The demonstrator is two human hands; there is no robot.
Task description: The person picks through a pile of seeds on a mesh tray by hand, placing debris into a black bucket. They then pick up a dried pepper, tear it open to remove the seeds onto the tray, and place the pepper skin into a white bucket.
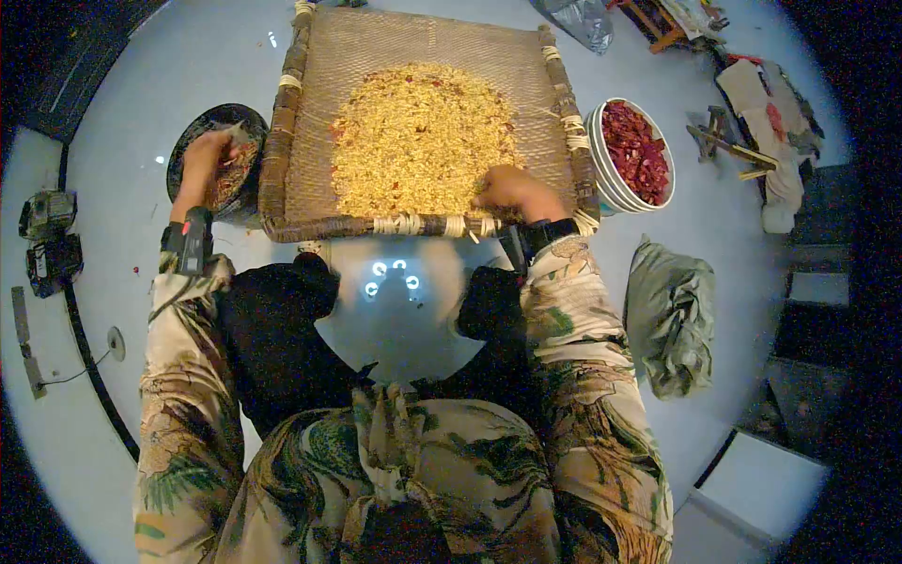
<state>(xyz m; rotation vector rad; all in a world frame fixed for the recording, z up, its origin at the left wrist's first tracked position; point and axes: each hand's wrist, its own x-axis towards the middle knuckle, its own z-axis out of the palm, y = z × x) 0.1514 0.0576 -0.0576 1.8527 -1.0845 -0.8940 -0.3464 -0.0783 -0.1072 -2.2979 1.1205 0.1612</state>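
Observation:
A wood-framed woven mesh tray (432, 33) lies in front of my knees, with a wide layer of yellow seeds (413, 141) on it, mixed with a few reddish bits. My right hand (517, 191) rests at the near right edge of the seeds, its fingers curled down into them; anything pinched there is hidden. Over a dark bucket (175, 169) left of the tray is my left hand (209, 158), fingers bent together above brownish bits (235, 179) inside. What those fingers hold is too small to make out.
A white bucket (601, 179) full of dried red pieces (634, 150) stands against the tray's right side. A grey-green sack (672, 315) lies nearer on the right. Plastic bag (583, 19) and tools (733, 146) are farther right. Dark equipment (52, 240) sits far left.

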